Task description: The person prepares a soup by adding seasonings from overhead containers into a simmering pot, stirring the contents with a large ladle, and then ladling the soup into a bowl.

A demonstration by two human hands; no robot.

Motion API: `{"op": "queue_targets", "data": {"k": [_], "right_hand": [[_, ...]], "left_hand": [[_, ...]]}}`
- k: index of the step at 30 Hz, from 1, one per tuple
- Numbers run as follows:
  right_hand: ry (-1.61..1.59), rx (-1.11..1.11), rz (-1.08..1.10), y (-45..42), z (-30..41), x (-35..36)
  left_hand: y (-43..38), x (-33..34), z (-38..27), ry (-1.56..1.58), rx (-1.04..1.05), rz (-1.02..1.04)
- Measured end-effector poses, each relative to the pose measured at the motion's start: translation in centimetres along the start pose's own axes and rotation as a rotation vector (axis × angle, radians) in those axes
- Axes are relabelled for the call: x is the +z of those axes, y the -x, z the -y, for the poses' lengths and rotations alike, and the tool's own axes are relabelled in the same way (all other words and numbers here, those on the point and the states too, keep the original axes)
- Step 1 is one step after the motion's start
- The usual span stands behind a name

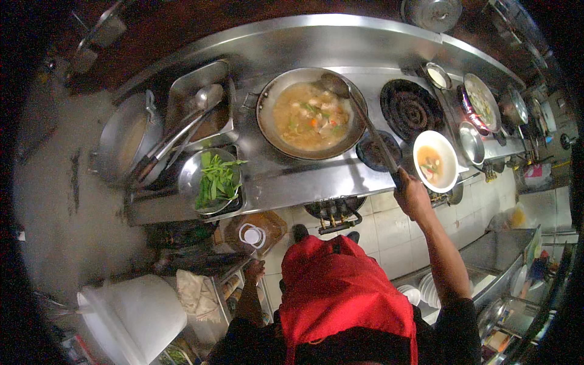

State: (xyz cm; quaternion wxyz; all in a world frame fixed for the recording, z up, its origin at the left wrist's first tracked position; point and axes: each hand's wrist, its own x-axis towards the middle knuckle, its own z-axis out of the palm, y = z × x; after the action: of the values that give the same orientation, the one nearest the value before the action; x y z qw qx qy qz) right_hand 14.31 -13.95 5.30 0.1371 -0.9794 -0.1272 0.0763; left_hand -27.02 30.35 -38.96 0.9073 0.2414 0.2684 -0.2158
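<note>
My right hand [410, 194] grips the dark handle of a long metal ladle [375, 132]. The ladle's bowl rests at the upper right inside rim of a wok [267, 132], which holds a light brown broth [315, 116] with meat and vegetable pieces. Just to the right of the ladle handle is a white bowl [451, 171] with some broth and pieces in it. My left hand [253, 268] hangs low beside the red apron, near a container with a white cap [252, 235]; its fingers look curled, but whether it holds anything is unclear.
Left of the wok are a metal bowl of green leaves [213, 180], a rectangular steel pan [200, 75] with ladles across it, and a large pot [123, 132]. Black burners [410, 109], small metal bowls [471, 142] and a filled pan [481, 102] lie right. A white bucket [137, 315] stands lower left.
</note>
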Motion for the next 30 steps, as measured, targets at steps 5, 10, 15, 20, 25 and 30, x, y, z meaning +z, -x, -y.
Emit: {"op": "queue_targets", "data": {"k": [5,10,15,20,25,30], "right_hand": [[-0.244,-0.168,0.024,0.0,1.4,-2.1],[-0.592,0.079,0.246,-1.3,3.1,-2.4],[-0.716,0.099,0.324,-2.0,5.1,-2.1],[-0.67,0.011,0.352,-2.0,5.7,-1.5],[-0.742,0.064,0.492,0.1,7.7,-3.4],[-0.912,0.245,0.613,3.0,6.8,-3.2]], "left_hand": [[-2.0,8.1,-0.8,-0.309,0.09,-0.323],[-1.5,13.3,-2.3,-0.21,-0.024,-0.299],[-1.1,14.3,-2.4,0.387,-0.082,-0.126],[-0.9,14.4,-2.7,-0.465,0.01,-0.537],[-2.9,9.1,1.7,-0.7,0.055,-0.706],[-0.2,13.1,-1.3,0.249,0.141,-0.303]]}}
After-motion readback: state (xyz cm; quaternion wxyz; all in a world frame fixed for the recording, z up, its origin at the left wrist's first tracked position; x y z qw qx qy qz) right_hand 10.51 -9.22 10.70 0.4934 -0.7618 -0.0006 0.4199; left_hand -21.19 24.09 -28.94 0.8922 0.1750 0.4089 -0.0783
